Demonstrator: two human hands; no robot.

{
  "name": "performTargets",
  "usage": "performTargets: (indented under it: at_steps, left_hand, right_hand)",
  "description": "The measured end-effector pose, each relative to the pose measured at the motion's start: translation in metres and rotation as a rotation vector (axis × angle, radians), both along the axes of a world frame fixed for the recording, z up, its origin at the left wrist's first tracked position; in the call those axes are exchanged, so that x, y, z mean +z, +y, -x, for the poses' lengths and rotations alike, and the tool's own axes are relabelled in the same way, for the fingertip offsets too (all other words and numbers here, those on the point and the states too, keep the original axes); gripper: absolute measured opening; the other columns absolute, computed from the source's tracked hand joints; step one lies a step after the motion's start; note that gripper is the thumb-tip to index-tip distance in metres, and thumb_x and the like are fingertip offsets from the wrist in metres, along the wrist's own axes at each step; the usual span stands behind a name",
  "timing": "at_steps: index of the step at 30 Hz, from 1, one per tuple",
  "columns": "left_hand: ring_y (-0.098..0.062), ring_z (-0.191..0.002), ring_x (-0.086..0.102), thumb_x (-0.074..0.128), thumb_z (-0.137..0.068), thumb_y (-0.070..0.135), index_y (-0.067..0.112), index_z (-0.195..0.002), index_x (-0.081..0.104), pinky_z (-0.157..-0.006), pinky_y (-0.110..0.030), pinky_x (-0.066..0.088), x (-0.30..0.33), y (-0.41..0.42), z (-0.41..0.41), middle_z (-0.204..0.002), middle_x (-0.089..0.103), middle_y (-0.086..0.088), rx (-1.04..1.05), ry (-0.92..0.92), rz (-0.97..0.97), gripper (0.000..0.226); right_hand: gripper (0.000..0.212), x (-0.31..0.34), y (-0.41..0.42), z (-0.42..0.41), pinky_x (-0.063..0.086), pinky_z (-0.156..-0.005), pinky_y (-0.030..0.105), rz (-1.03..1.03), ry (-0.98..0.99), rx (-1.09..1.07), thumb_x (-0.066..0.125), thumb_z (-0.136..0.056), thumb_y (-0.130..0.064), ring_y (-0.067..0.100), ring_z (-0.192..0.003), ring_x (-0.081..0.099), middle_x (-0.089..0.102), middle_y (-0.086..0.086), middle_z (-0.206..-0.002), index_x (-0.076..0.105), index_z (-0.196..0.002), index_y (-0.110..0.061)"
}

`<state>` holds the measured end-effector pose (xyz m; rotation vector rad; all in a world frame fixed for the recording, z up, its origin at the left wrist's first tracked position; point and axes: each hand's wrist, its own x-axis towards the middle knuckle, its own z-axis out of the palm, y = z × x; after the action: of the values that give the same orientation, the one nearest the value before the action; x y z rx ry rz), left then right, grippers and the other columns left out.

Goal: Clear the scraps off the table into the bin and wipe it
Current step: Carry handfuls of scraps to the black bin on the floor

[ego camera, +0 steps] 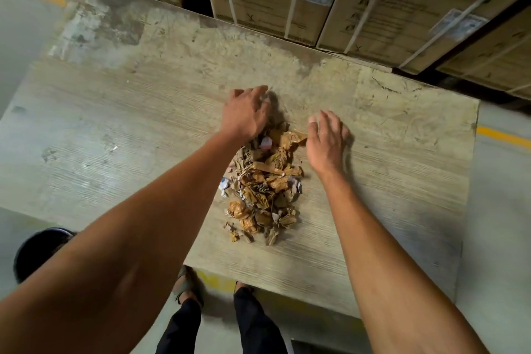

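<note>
A heap of crumpled brown tape and paper scraps point(264, 184) with a few white bits lies in the middle of the worn wooden table point(115, 123). My left hand point(245, 113) hovers at the far left end of the heap, fingers spread and curved, holding nothing. My right hand point(327, 141) is flat-edged beside the heap's far right side, fingers apart, also holding nothing. A dark round bin point(37, 253) stands on the floor at the table's near left corner, half hidden by my left forearm.
Strapped cardboard boxes point(344, 3) are stacked along the table's far edge. Grey floor with yellow lines point(502, 136) surrounds the table. My feet and dark trousers point(218, 310) show under the near edge.
</note>
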<state>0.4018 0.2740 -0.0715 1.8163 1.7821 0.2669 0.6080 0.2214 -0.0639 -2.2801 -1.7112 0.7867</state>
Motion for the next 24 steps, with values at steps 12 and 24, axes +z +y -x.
performTargets:
  at_steps: [12, 24]
  left_hand:
    - [-0.029, -0.13, 0.054, 0.037, -0.116, 0.049, 0.022, -0.149, 0.059, -0.109, -0.052, 0.049, 0.003, -0.096, 0.052, -0.143, 0.062, -0.011, 0.364, -0.06, -0.131, 0.048]
    - [-0.03, -0.118, 0.062, 0.041, -0.119, 0.03, 0.003, -0.135, 0.066, -0.105, -0.046, 0.052, 0.016, -0.11, -0.001, -0.127, 0.07, -0.018, 0.402, -0.293, -0.091, 0.04]
  right_hand:
    - [0.046, 0.011, 0.001, 0.021, 0.036, -0.12, 0.037, -0.169, 0.134, 0.127, 0.043, -0.116, -0.029, 0.02, -0.142, 0.044, 0.041, 0.005, -0.165, 0.048, -0.16, -0.016]
    - [0.044, 0.016, -0.005, 0.053, 0.032, -0.12, 0.032, -0.033, 0.176, 0.387, 0.033, -0.119, -0.033, 0.023, -0.145, 0.047, 0.057, 0.003, -0.157, 0.059, -0.152, -0.019]
